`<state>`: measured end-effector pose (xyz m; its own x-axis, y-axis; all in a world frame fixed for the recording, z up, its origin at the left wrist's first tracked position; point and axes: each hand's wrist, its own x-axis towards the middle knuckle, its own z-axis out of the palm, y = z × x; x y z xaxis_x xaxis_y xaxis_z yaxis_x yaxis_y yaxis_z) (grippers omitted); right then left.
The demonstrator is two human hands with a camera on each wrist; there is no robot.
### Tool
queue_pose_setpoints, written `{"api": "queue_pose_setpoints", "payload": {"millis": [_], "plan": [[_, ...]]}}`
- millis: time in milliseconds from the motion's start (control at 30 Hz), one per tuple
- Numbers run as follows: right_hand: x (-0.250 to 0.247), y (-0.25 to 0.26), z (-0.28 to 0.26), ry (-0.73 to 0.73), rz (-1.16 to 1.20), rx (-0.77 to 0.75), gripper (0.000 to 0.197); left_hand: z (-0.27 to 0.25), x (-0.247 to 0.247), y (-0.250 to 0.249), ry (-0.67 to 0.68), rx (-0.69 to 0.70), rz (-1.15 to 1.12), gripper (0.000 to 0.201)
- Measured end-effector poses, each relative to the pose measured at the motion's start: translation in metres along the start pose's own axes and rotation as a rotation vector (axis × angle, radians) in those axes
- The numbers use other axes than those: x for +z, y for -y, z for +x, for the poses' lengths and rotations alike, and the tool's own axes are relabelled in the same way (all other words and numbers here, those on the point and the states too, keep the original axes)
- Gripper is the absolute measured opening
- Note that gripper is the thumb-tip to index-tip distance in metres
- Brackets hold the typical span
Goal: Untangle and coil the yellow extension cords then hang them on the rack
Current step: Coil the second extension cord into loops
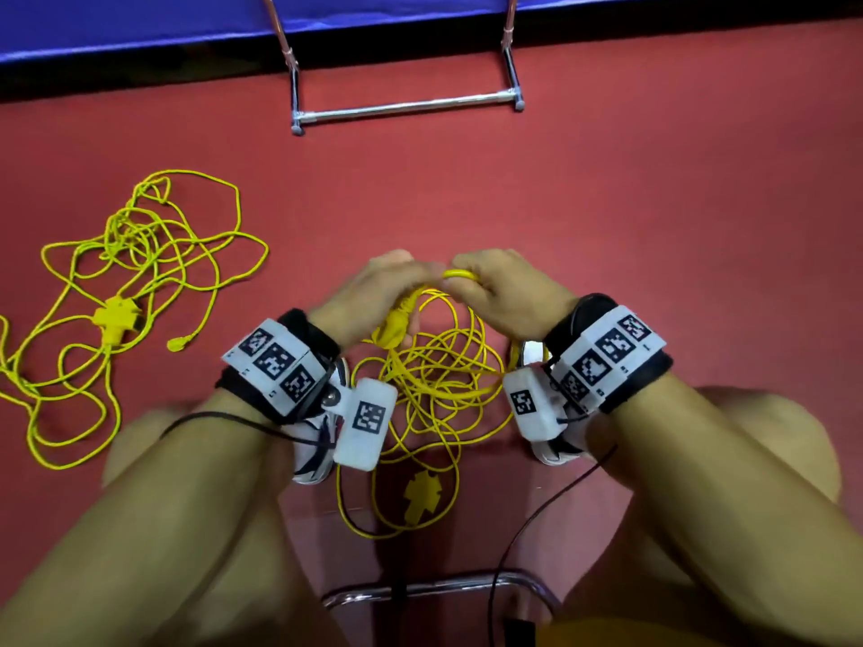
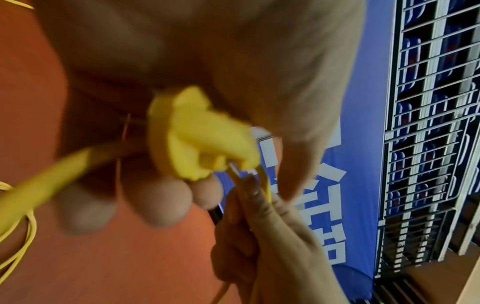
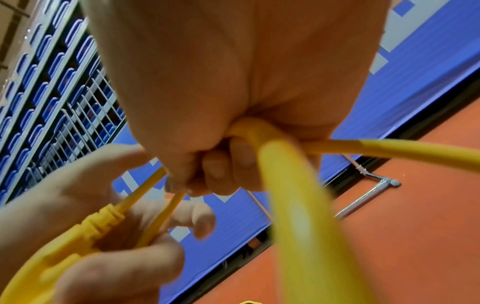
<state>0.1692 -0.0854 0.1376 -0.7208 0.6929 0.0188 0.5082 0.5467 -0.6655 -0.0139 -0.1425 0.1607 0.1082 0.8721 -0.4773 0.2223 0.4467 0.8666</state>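
With left hand (image 1: 373, 291) clamped on the plug (image 1: 394, 326) and right hand (image 1: 506, 291) pinching a loop of cord (image 1: 460, 274) above the tangle (image 1: 434, 380) between the feet, best to feed even, loose loops, keeping clear of the second cord (image 1: 126, 273) lying at left.

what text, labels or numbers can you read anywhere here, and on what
No readable words or numbers.
White square tags on the black wristbands: black-and-white coded patterns, not letters; tiny marks beside them too small to read.
Blue banner: large white blocky characters, cropped and blurred, unreadable.
Yellow plug gripped by the left hand: no visible marking.
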Motion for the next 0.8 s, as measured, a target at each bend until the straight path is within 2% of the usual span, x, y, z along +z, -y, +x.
{"api": "queue_pose_setpoints", "payload": {"millis": [67,100,167,233,300,367,433,467,567,633,700,733,800], "plan": [[0.0,-0.002,0.002,0.013,0.063,-0.015,0.021,0.001,0.004,0.005,0.136,-0.043,0.074,0.043],[-0.001,-0.001,0.003,0.023,0.115,0.001,0.021,-0.001,0.007,0.006,0.192,-0.056,0.031,0.048],[-0.004,0.002,0.006,0.018,0.338,0.061,0.019,-0.004,0.009,0.003,0.252,-0.047,-0.149,0.042],[-0.011,0.006,0.01,-0.002,0.668,0.139,0.025,-0.007,0.007,-0.008,0.231,0.005,-0.415,0.041],[-0.016,0.004,0.012,-0.023,0.8,0.251,0.048,-0.007,0.0,-0.019,0.118,0.002,-0.676,0.042],[-0.01,-0.004,0.012,0.013,0.594,0.396,0.076,-0.007,-0.008,-0.024,-0.03,0.022,-0.874,0.04],[0.006,-0.017,0.008,0.122,0.384,0.513,0.086,-0.005,-0.016,-0.026,-0.172,0.08,-1.038,0.032],[0.016,-0.024,0.005,0.171,0.342,0.562,0.08,-0.003,-0.02,-0.025,-0.232,0.106,-1.088,0.028],[0.043,-0.046,-0.006,0.293,0.3,0.64,0.044,0.001,-0.031,-0.019,-0.36,0.148,-1.182,0.027],[0.044,-0.054,-0.013,0.334,0.173,0.668,0.029,0.002,-0.035,-0.017,-0.421,0.168,-1.188,0.021],[0.041,-0.058,-0.019,0.359,-0.004,0.684,0.024,0.002,-0.036,-0.015,-0.466,0.224,-1.138,0.01],[0.04,-0.058,-0.02,0.368,-0.02,0.703,0.025,0.001,-0.037,-0.015,-0.487,0.233,-1.096,0.014],[0.04,-0.056,-0.02,0.351,0.029,0.742,0.031,0.002,-0.038,-0.014,-0.508,0.266,-1.046,0.009]]}}
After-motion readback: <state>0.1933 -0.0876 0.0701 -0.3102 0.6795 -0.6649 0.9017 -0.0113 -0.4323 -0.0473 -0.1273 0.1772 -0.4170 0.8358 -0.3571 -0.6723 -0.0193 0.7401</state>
